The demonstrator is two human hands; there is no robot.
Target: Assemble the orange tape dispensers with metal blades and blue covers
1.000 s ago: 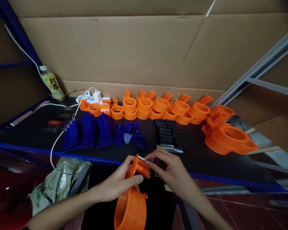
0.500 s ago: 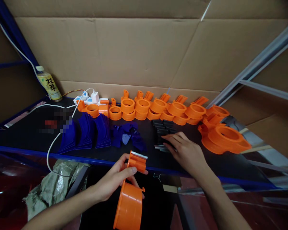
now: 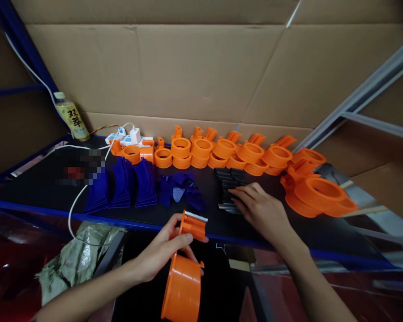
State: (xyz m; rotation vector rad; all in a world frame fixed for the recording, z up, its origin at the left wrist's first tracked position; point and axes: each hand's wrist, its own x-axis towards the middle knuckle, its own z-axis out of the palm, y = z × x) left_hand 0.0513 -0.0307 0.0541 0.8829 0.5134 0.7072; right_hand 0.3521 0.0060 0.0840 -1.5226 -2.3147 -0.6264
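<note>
My left hand (image 3: 169,247) is closed round the handle end of an orange tape dispenser (image 3: 183,288). A white toothed blade (image 3: 196,216) runs along the top of that end, and the wide ring hangs below, in front of the table edge. My right hand (image 3: 260,208) reaches over the table, its fingers bent and closed on a black plastic piece at the near end of a row of black plastic pieces (image 3: 226,179). The fingers partly cover the piece. Silvery strips (image 3: 229,207) lie just below the fingertips.
More orange dispensers (image 3: 251,153) stand stacked along the cardboard wall, with a larger pair (image 3: 322,192) at right. Left of centre are stacks of blue curved plates (image 3: 145,185) and a heap of small blue parts (image 3: 183,190). A white cable, a power strip (image 3: 146,141) and a bottle (image 3: 72,118) are farther left.
The whole view has shifted slightly, so things appear a little farther right. Both hands keep nearly the same pose, the left on the dispenser and the right at the black pieces.
</note>
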